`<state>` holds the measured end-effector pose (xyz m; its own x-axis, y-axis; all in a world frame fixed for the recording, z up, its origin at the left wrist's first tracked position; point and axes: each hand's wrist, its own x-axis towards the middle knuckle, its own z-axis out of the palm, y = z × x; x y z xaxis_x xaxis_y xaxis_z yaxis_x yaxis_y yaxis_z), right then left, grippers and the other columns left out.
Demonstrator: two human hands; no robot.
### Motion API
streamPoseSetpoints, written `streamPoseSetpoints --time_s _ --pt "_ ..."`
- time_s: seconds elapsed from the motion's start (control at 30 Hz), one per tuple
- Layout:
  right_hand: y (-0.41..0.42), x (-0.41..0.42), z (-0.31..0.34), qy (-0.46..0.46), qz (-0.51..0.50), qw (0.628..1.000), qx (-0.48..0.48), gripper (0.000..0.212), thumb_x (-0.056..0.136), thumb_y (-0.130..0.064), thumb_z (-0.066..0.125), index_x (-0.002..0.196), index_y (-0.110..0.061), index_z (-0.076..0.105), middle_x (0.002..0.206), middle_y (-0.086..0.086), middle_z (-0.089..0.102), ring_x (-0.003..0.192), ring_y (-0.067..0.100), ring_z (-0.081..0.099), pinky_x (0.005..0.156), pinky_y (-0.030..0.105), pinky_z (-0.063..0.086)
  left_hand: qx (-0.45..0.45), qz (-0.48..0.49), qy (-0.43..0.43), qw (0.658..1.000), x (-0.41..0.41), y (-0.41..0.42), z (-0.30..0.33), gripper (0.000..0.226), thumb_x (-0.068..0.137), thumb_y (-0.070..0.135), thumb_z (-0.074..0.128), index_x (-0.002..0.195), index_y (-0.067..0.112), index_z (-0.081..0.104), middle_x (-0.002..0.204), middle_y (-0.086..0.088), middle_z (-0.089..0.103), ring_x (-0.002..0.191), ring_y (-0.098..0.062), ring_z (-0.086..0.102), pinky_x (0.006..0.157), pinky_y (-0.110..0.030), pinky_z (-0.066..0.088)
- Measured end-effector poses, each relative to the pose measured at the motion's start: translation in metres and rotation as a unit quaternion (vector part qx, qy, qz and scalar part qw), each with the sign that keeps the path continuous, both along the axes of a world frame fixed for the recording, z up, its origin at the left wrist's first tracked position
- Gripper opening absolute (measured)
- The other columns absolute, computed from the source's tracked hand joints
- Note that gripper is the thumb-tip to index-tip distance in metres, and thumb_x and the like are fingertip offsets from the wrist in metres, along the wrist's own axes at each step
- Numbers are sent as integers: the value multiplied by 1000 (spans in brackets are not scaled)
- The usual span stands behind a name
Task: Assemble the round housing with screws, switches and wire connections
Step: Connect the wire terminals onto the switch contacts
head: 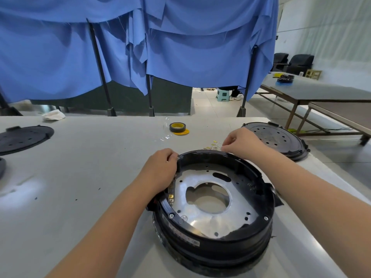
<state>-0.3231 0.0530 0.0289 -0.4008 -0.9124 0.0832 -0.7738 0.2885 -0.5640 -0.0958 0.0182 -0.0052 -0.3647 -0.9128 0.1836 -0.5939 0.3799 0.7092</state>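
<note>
Nearest us, the round housing (pixel 214 199) sat on the bench (pixel 80 177). Our left hand (pixel 160 167) gripped its rim; our right hand (pixel 239 142) pinched a small part. We judged steadying essential.

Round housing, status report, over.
Left hand gripping round housing rim. Right hand pinching at small brass pieces behind it. Nothing blocking.

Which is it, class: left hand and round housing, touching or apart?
Touching. Head view: the left hand lies over the round housing, fingers curled onto its far left rim.
</note>
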Motion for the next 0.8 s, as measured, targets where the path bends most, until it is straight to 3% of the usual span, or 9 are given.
streamPoseSetpoints --time_s 0.1,0.17,0.3,0.4,0.5,0.57,0.67,0.8 --pt "-27 2 -4 17 9 998 56 5 81 -11 69 83 -9 73 93 8 71 90 23 65 80 31 53 -7 -2 -6 1000 0 -2 -1 26 101 23 38 99 15 62 96 -1 62 87 -18 55 68 -27 37" --pt "-45 1 -7 38 8 995 89 15 81 -10 69 95 -4 73 98 11 70 93 26 64 84 33 54 -13 -4 -17 1000 -1 -3 -2 24 101 24 37 98 17 59 94 1 60 85 -16 54 63 -25 35" --pt "-70 -3 -20 90 6 984 157 25 81 -10 67 105 -3 66 106 15 66 92 29 61 83 34 54 -16 -3 -15 1000 0 -2 -3 25 102 25 35 100 17 59 95 0 59 87 -18 55 67 -28 37" --pt "-76 -5 -28 101 -2 980 170 20 82 -13 68 99 -4 63 101 13 63 82 28 55 72 29 46 -16 1 -12 1000 -1 -2 -3 26 101 25 36 102 16 60 97 -1 61 91 -21 56 72 -30 39" --pt "-78 -6 -30 109 -14 980 167 15 83 -14 66 92 -4 59 80 10 55 76 26 51 67 29 42 -17 6 -12 1000 -1 -2 -2 26 101 25 37 102 16 61 100 -2 62 93 -22 57 76 -31 42" --pt "-77 -6 -29 104 -19 982 158 14 83 -13 66 89 -3 57 85 11 58 77 27 52 67 30 42 -13 7 -9 1000 -1 -2 -2 26 101 26 37 102 16 61 99 -1 62 93 -21 57 75 -31 42" --pt "-74 -7 -26 92 -28 985 143 19 82 -11 65 98 0 62 104 14 64 86 28 59 77 32 52 -11 8 -4 1000 -1 -2 -2 25 100 26 38 101 17 61 100 0 62 92 -19 57 74 -29 41" --pt "-64 -8 -15 81 -39 990 112 32 81 -15 69 110 -4 64 114 14 66 103 29 63 90 40 54 -10 9 2 1000 -1 -2 -3 24 100 26 39 100 18 62 98 1 62 89 -17 57 71 -27 39"
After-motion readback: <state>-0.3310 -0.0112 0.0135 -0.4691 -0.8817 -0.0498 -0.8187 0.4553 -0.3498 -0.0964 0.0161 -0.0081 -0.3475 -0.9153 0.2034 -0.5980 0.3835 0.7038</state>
